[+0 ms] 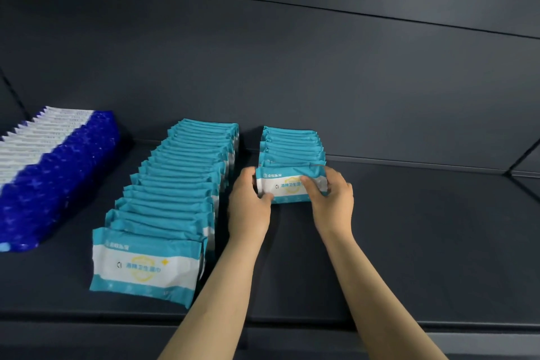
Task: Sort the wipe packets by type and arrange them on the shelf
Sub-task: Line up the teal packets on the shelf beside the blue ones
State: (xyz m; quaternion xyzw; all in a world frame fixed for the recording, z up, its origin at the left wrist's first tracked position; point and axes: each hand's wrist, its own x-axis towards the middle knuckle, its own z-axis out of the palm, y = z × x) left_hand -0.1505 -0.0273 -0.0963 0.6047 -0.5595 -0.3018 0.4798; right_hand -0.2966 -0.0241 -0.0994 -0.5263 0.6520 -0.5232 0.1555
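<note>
A teal and white wipe packet (287, 184) stands at the front of a short row of teal packets (292, 143) on the dark shelf (409, 242). My left hand (248, 204) grips its left end and my right hand (333, 196) grips its right end, thumbs on the front face. To the left runs a long row of the same teal packets (175, 184), ending in a front packet (146, 266) that faces me. Further left lies a row of dark blue and white packets (52, 172).
The shelf's back wall (292, 67) rises right behind the rows. The shelf's front edge (380, 327) runs below my forearms. Bare shelf surface lies to the right of the short row.
</note>
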